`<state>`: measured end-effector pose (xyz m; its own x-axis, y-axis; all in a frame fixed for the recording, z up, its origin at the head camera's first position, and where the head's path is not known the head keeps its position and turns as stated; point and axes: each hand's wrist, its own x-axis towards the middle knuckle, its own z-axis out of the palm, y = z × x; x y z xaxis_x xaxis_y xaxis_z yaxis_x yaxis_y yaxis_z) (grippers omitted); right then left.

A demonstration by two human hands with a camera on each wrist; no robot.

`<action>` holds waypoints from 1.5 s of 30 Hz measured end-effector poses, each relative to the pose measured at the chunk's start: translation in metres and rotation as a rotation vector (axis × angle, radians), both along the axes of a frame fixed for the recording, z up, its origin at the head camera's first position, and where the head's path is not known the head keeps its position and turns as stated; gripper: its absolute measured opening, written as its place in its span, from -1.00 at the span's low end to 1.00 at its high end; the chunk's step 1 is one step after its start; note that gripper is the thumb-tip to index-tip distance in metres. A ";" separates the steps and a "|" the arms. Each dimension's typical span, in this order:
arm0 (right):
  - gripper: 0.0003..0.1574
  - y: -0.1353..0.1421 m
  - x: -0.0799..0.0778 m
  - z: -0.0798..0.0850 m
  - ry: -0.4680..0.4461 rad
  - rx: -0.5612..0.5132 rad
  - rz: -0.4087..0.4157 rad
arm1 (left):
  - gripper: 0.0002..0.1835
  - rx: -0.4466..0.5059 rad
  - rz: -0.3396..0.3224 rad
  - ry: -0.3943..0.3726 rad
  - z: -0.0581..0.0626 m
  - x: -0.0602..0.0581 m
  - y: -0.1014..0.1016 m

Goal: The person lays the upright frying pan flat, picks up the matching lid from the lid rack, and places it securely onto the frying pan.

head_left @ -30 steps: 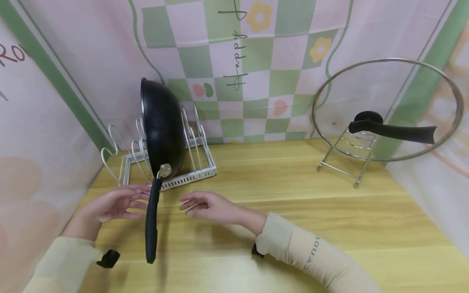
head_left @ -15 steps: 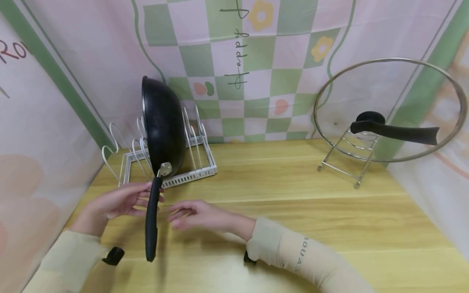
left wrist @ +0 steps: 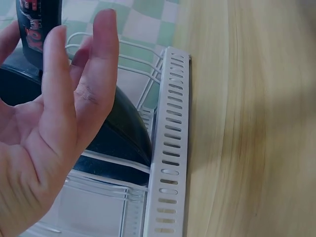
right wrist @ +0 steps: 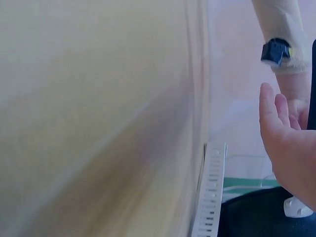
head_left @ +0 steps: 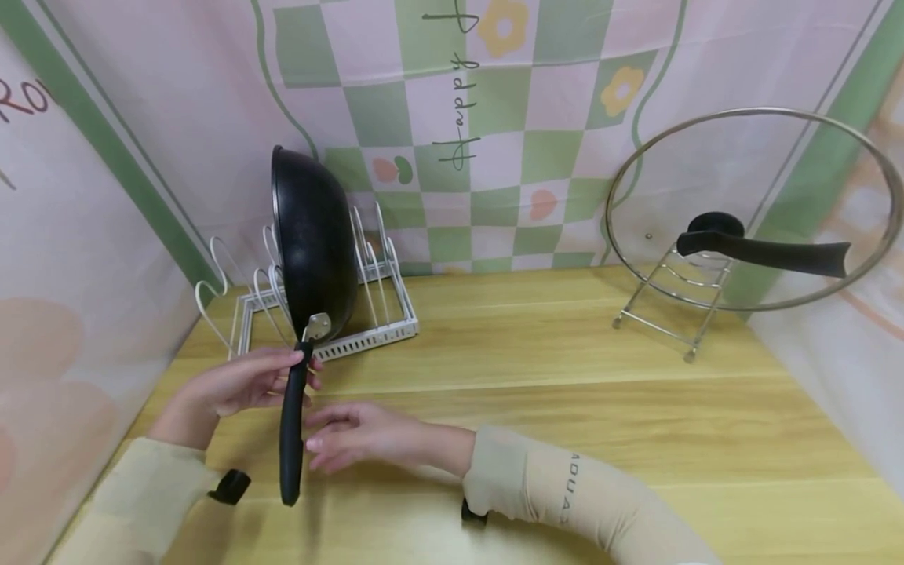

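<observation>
A black wok stands on edge in a white wire pan rack, its long black handle pointing forward. My left hand is at the handle's upper end. Its thumb lies at the near side and its fingers reach behind the handle; in the left wrist view these fingers look fairly straight, not wrapped round it. Just right of the handle, lower down, my right hand has its loosely bent fingers spread, fingertips close to the handle. The right wrist view shows part of this right hand.
At the right, a large glass lid with a black handle leans on a small metal wire stand. Both stand on the wooden table. Patterned cloth closes off the back and sides.
My left hand has moved right and up to the handle, its fingers now passing behind it. My right hand has moved left and slightly down toward the handle. The wok has stayed put.
</observation>
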<state>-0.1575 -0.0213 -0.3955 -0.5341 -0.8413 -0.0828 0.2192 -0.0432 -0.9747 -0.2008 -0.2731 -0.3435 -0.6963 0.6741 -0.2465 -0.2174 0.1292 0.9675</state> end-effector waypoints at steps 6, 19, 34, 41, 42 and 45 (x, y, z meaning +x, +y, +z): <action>-0.45 -0.008 0.009 0.002 -0.083 -0.049 -0.001 | -0.65 0.070 -0.030 -0.001 -0.003 0.000 0.001; -0.52 -0.018 0.016 0.012 -0.174 -0.081 0.028 | -0.74 0.029 -0.011 -0.003 0.001 -0.002 0.002; -0.50 -0.020 0.024 0.023 -0.227 -0.065 0.005 | -0.77 0.051 -0.045 0.005 0.004 -0.004 0.005; -0.41 -0.021 0.024 0.022 -0.218 -0.064 0.007 | -0.78 0.062 -0.051 -0.007 0.001 -0.003 0.004; -0.37 -0.021 0.023 0.022 -0.216 -0.066 0.008 | -0.79 0.064 -0.054 -0.008 0.001 -0.003 0.004; -0.28 -0.021 0.023 0.022 -0.217 -0.069 0.007 | -0.84 0.071 -0.064 -0.008 0.000 -0.002 0.003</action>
<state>-0.1348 -0.0427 -0.3733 -0.5042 -0.8525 -0.1377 0.4242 -0.1056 -0.8994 -0.2031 -0.2697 -0.3434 -0.6495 0.7332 -0.2014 -0.2184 0.0738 0.9731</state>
